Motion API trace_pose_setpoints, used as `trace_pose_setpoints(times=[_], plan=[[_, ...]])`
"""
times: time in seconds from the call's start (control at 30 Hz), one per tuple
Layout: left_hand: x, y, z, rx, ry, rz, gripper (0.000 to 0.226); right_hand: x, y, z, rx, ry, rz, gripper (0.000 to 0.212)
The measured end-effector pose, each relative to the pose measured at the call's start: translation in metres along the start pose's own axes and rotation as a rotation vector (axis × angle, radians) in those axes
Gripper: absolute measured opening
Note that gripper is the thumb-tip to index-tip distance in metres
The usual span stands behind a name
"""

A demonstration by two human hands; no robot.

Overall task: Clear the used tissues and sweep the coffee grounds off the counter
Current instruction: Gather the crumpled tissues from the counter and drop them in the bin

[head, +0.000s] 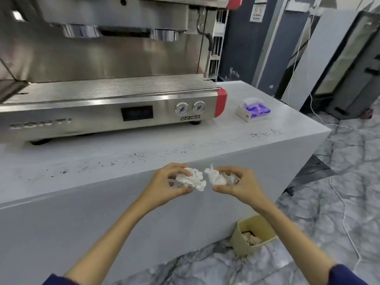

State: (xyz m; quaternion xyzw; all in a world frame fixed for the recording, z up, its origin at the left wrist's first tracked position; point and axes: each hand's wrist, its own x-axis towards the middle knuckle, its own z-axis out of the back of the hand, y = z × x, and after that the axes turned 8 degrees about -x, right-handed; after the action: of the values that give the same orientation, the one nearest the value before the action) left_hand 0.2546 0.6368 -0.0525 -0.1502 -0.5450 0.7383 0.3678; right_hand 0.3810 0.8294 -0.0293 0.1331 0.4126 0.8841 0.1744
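Grounds [131,156] speckle my counter [236,138]; my left hand [166,187] and right hand [239,185] each pinch a tissue [192,178] before it.

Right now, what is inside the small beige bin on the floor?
The beige bin holds crumpled brownish paper waste with a dark patch on top. Its near wall hides the bottom, so what lies under that waste cannot be seen.

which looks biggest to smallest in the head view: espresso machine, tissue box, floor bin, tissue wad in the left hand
1. espresso machine, by far the largest.
2. floor bin.
3. tissue box.
4. tissue wad in the left hand.
The bin is nearer the camera, so its lead over the box is unsure.
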Motion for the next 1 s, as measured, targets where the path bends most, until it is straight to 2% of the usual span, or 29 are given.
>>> trace_pose_setpoints(times=[0.1, 0.33, 0.63, 0.83, 1.0], plan=[[0.022, -0.007, -0.049, -0.021, 0.004, 0.065, 0.030, 0.011, -0.044, 0.044, -0.045, 0.070, -0.007, 0.043], [0.065, -0.013, -0.153, -0.025, -0.013, 0.155, 0.031, 0.035, -0.140, 0.112, 0.051, 0.153, -0.067, 0.044], [0.100, 0.035, -0.334, -0.035, -0.112, 0.360, 0.031, 0.064, -0.316, 0.179, 0.023, 0.355, -0.123, 0.038], [0.126, 0.121, -0.444, -0.017, -0.060, 0.498, 0.029, 0.082, -0.447, 0.162, -0.068, 0.419, -0.240, 0.036], [0.144, 0.238, -0.517, 0.071, -0.013, 0.530, 0.037, 0.094, -0.566, 0.087, -0.139, 0.429, -0.281, 0.038]])
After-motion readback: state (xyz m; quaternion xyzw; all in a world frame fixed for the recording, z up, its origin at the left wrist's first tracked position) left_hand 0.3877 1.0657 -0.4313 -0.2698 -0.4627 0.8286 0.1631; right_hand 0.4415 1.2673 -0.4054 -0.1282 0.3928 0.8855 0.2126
